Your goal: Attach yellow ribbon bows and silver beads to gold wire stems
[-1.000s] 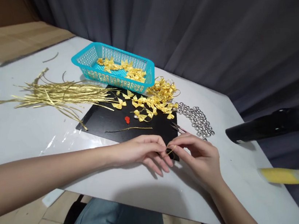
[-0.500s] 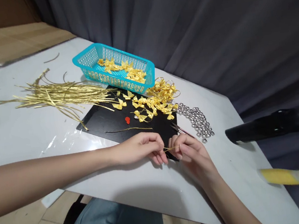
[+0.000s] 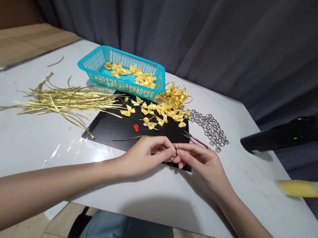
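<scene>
My left hand (image 3: 153, 154) and my right hand (image 3: 201, 160) meet over the near corner of the black mat (image 3: 107, 130). Between their pinched fingertips is a thin gold cord (image 3: 176, 148), bent into a small loop; most of it is hidden by the fingers. Another gold cord (image 3: 126, 139) lies on the mat just beyond my left hand. Small scissors (image 3: 192, 138) rest past my right hand. Yellow ribbon bows (image 3: 150, 124), some with cord loops, are scattered across the mat, and a small red piece (image 3: 136, 128) lies to their left.
A turquoise basket (image 3: 128, 86) holding yellow bows stands at the back. To its left lies a bundle of gold cords (image 3: 65, 102). Silver beads (image 3: 213, 129) are heaped at the right, with a black cylindrical object (image 3: 278, 136) and a yellow-and-white roll (image 3: 308, 187) beyond.
My hands have come together, the right one moving left until its fingertips meet the left's. The cord, earlier stretched across the gap between them, now shows as a small upright loop.
</scene>
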Tool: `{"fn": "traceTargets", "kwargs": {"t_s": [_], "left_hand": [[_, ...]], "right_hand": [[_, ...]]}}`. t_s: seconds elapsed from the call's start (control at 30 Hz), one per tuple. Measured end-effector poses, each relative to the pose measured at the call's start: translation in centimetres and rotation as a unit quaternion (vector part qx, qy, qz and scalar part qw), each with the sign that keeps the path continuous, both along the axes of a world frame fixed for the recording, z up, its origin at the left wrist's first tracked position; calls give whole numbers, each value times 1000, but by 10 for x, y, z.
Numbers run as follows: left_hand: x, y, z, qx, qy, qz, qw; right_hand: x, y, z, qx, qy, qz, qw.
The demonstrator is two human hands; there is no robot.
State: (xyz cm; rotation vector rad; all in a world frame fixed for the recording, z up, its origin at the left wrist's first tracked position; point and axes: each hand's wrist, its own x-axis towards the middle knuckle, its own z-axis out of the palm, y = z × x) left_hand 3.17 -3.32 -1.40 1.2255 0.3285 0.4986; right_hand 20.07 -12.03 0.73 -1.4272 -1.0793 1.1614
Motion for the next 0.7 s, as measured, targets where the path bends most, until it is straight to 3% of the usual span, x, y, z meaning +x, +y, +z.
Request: {"fn": "traceTargets", "kwargs": {"t_s": [0.2, 0.3, 0.47, 0.7], "left_hand": [[-2, 2, 2, 129, 77, 33, 988], [-3, 2, 3, 151, 93, 38, 983], [-3, 1, 2, 123, 96, 38, 987], [0, 0, 5, 55, 88, 36, 994]], "right_hand": [[0, -2, 8, 9, -122, 10, 992], [0, -3, 8, 26, -151, 9, 988], [-2, -3, 8, 38, -160, -4, 986], [1, 1, 6, -10, -69, -16, 997]]}}
